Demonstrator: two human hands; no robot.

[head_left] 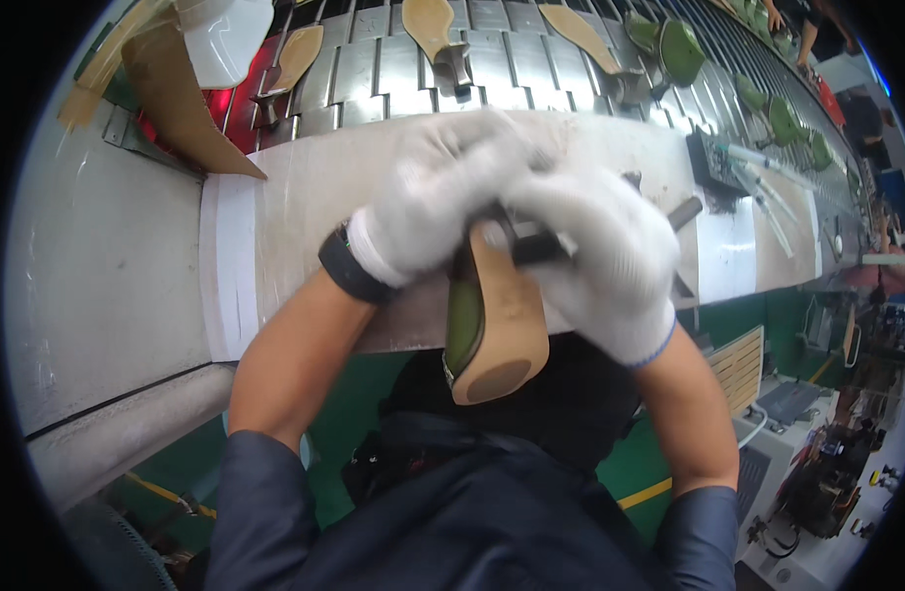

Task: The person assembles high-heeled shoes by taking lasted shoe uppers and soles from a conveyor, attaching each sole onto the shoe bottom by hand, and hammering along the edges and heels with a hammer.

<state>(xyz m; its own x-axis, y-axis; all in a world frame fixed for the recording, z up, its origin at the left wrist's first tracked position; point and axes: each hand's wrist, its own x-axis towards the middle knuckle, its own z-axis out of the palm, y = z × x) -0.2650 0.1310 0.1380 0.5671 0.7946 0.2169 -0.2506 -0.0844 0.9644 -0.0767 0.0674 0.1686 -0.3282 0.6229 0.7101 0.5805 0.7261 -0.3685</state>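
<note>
I see the shoe (517, 320) at six o'clock from the hands, its smooth tan sole facing me beside a green upper. The knit-gloved right hand (610, 251) grips its dark heel end; the left hand (423, 202), at eleven, blurs: I can't tell its grip. At twelve, ridged metal slats (359, 79) edge the pale bench (300, 222).

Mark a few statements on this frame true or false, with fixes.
1. The tan-soled green shoe has its sole facing the camera. True.
2. The right hand is bare. False: it wears a white knit glove.
3. The left hand has a wide black band at its wrist. True.
4. The yellow-lined floor is red. False: it is green.
5. More tan-soled shoes lie on silver metal slats. True.
</note>
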